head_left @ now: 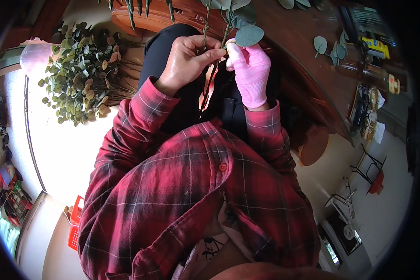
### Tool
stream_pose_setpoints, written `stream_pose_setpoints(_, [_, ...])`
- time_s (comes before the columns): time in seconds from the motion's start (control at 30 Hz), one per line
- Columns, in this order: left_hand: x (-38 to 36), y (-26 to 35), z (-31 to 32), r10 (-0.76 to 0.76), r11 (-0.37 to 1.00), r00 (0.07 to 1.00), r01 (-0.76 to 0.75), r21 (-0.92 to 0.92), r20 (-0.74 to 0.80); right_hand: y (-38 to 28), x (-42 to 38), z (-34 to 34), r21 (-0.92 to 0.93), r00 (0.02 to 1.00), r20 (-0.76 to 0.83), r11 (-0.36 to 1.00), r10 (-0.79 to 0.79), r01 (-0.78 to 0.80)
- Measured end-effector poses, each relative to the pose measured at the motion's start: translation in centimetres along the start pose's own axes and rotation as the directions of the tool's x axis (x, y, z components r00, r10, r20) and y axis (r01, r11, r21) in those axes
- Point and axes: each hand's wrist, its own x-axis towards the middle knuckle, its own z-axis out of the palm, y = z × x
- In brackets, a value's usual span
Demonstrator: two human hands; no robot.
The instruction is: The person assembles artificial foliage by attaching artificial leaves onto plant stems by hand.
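My left hand (pixel 186 59), bare, is closed with thumb and fingers pinched round a thin plant stem (pixel 206 29) above my lap. Against its fingertips, my right hand (pixel 251 70), in a pink glove with pale fingertips, pinches the stem of a leafy branch (pixel 229 23). Round grey-green leaves (pixel 249 36) spread above the gloved fingers. Dark stems hang below the hands between my knees. The exact contact between the fingertips is partly hidden.
A large bundle of leafy stems (pixel 81 74) lies at the left. Along the right runs a brown table (pixel 294 32) with loose leaves (pixel 333 49), a bottle (pixel 375 77) and a yellow package (pixel 375 47). A red basket (pixel 73 235) stands lower left.
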Motion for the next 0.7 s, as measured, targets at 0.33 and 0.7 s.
stream_pose_setpoints(0.33, [0.0, 0.0, 0.3, 0.024, 1.0, 1.0, -0.024, -0.006, -0.009, 0.4, -0.1, -0.2, -0.08, 0.999, 0.013, 0.996, -0.045, 0.046])
stream_pose_setpoints(0.7, [-0.1, 0.0, 0.2, 0.009, 1.0, 1.0, -0.009, 0.012, 0.005, 0.9, 0.0, -0.2, -0.178, 0.99, 0.027, 0.973, -0.141, 0.144])
